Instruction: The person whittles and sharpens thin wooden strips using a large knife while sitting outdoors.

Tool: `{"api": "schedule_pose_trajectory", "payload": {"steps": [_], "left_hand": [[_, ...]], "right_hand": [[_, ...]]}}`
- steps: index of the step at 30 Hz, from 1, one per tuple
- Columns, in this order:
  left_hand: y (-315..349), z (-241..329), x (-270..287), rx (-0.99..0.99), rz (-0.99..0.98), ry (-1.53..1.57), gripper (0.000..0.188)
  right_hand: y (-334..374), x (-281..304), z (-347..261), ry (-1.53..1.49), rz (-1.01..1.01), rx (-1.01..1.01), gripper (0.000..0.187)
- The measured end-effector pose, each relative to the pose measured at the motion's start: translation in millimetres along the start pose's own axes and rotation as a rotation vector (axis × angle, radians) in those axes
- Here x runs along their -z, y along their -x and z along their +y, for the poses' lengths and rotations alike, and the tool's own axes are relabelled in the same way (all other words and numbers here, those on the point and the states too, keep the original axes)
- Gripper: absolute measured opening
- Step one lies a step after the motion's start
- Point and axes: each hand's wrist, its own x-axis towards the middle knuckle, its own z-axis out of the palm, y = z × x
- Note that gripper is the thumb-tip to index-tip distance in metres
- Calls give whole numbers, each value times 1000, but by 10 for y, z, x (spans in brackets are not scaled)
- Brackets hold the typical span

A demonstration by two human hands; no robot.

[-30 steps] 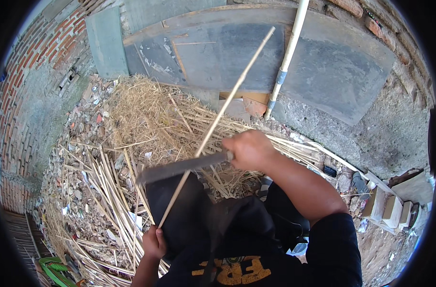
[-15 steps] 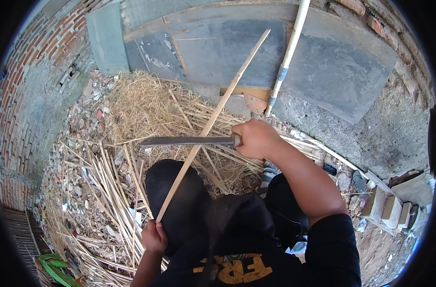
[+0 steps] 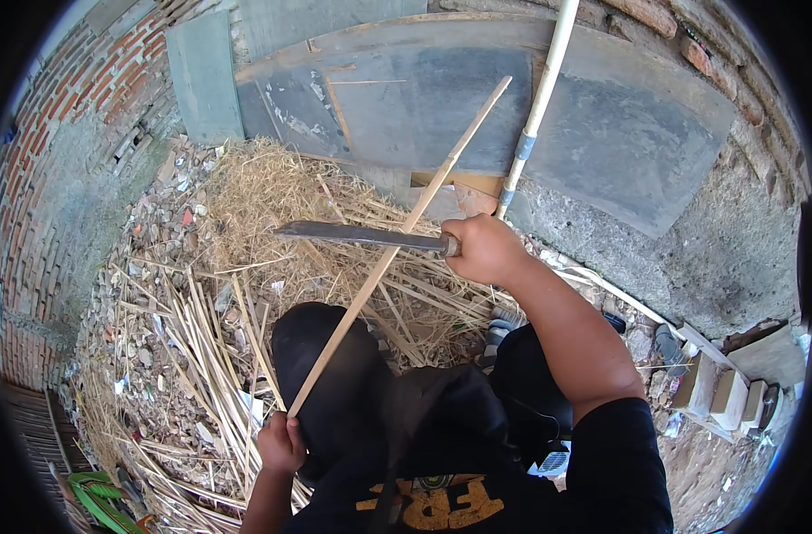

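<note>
My left hand [image 3: 282,441] is closed round the near end of a long, pale bamboo strip [image 3: 357,307]. The strip slants up and away to the right across my left knee. In my right hand [image 3: 488,252] is the short handle of a machete [image 3: 357,234], its dark blade pointing left. That blade crosses the strip about halfway along, seemingly against it. Wood shavings [image 3: 254,200] and split bamboo strips [image 3: 210,347] cover the ground in front of me and at my left.
A white pipe [image 3: 541,98] rises beside grey boards [image 3: 459,107] leaning on the far wall. A brick wall [image 3: 59,178] bounds the left. Wooden blocks [image 3: 731,398] and a dark shoe [image 3: 669,345] lie at the right. Rubble [image 3: 143,356] is scattered around.
The machete has moved a little farther away along the strip and slightly right, its blade now tilted with the tip higher. The strip's far end has dipped slightly; my left hand stays nearly in place.
</note>
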Motion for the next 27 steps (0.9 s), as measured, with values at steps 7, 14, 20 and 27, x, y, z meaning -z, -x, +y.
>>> {"api": "schedule_pose_trajectory", "payload": {"steps": [7, 14, 20, 27], "left_hand": [[-89, 39, 180, -13, -75, 55, 32], [-89, 115, 255, 24, -131, 124, 35], [-59, 39, 153, -24, -74, 109, 34], [-18, 27, 189, 17, -83, 117, 35]], "right_hand": [[37, -53, -175, 112, -51, 187, 24], [52, -16, -143, 14, 48, 59, 20], [-30, -48, -36, -47, -69, 86, 20], [7, 75, 40, 83, 61, 43, 22]]}}
